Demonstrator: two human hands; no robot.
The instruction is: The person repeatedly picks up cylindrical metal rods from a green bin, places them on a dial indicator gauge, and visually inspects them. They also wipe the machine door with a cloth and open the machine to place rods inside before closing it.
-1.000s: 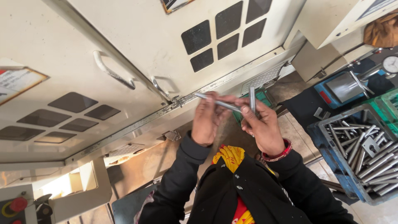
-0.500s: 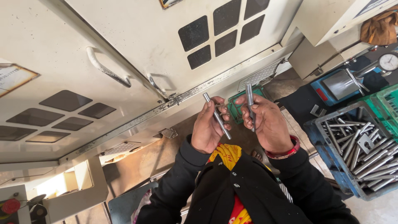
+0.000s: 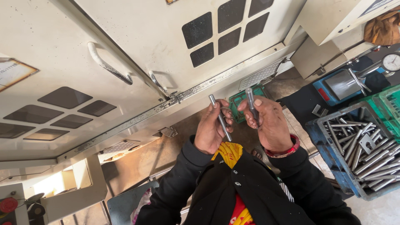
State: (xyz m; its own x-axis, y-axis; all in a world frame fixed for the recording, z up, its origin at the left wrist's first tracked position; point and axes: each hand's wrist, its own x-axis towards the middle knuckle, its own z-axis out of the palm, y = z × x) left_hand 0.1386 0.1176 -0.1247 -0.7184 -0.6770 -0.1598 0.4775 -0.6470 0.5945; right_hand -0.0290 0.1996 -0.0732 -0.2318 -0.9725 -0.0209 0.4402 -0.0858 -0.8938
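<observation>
Left hand (image 3: 211,130) closed around a metal rod (image 3: 220,118), tilted. Right hand (image 3: 270,121) gripping another rod (image 3: 251,105), near upright. Blue crate (image 3: 317,137) of rods at right.

The rod (image 3: 220,118) in the left hand (image 3: 210,131) and the rod (image 3: 251,106) in the right hand (image 3: 271,123) are bare metal, smooth with a dull grey sheen. The rods (image 3: 362,150) in the blue plastic crate (image 3: 321,137) look the same. The cabinet (image 3: 125,37) is cream painted sheet metal, scuffed and speckled, with worn metal handles (image 3: 109,66). The sleeves (image 3: 175,187) are matt black cloth.
</observation>
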